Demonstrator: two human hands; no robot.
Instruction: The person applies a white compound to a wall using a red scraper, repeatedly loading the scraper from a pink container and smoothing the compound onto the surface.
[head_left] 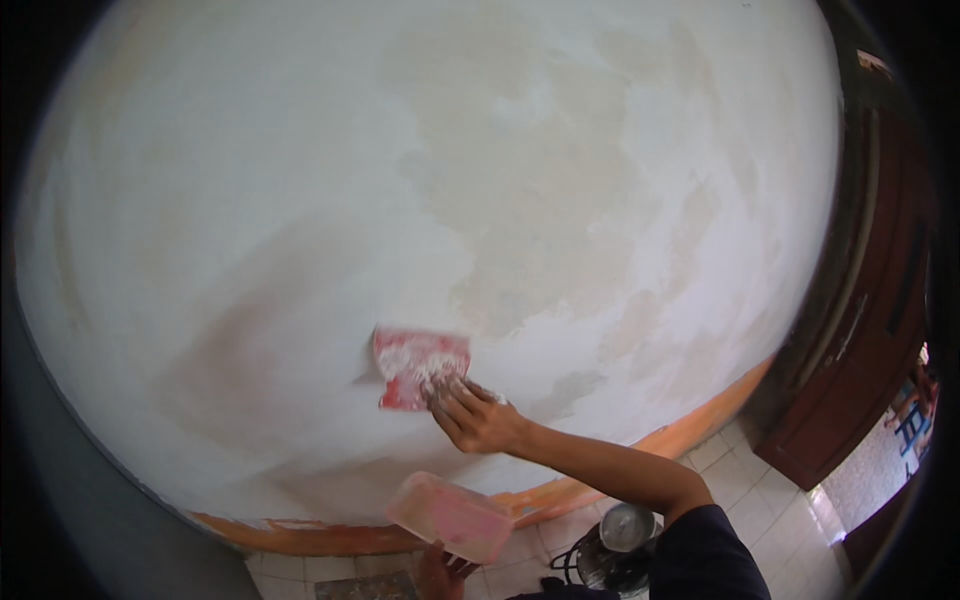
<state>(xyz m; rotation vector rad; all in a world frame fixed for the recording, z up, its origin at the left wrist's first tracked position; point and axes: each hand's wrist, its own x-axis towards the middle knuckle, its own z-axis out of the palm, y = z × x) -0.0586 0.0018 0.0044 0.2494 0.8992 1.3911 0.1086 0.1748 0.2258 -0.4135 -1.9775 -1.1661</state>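
My right hand grips a red flat spreader smeared with white paste, held at the patchy white and beige wall low in the middle of the view, with a shadow beside it. My fingertips are coated in white. Below it, my left hand holds a shallow rectangular pinkish tray, tilted, with pale smears inside; this hand is partly cut off by the lower edge. An orange band runs along the bottom of the wall.
Pale floor tiles lie below, with a metal container on a dark object with looped cords and a grey slab. At right, a brown wooden door stands beside an opening showing small blue objects outside. A dark grey surface borders the left.
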